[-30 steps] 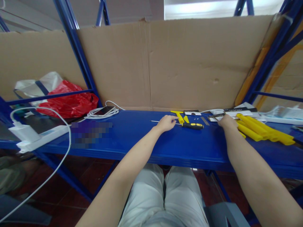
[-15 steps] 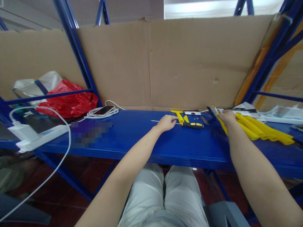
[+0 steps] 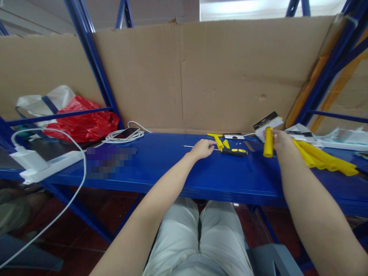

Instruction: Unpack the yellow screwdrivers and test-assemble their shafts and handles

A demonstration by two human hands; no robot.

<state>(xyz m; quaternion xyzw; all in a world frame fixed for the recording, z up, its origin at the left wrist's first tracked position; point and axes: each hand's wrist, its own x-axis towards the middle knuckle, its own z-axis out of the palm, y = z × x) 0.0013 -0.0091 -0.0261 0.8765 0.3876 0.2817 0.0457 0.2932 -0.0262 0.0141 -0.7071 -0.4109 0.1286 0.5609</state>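
Note:
My left hand (image 3: 202, 149) rests on the blue table over the shaft of a screwdriver (image 3: 234, 152) with a black and yellow grip. Its index finger stretches towards a yellow T-shaped scraper handle (image 3: 219, 142); the other fingers partly hide the shaft. Beside that lie a small yellow wedge piece (image 3: 226, 144), tiny screws (image 3: 238, 144) and a thin flat blade (image 3: 248, 146). My right hand (image 3: 281, 140) is closed on a yellow tubular handle (image 3: 268, 143), lifted off the table with its round end towards me. A black and white card (image 3: 268, 124) shows behind it.
Several more yellow handles (image 3: 324, 157) lie in a row at the right. A white power strip (image 3: 54, 165), coiled white cable (image 3: 123, 136) and red plastic bag (image 3: 83, 120) are at the left. A cardboard sheet (image 3: 178, 76) stands along the back edge.
My right hand has raised a yellow handle from beside the row and turned its round end towards me. The black and white card has tilted up into view. My left hand stays in place.

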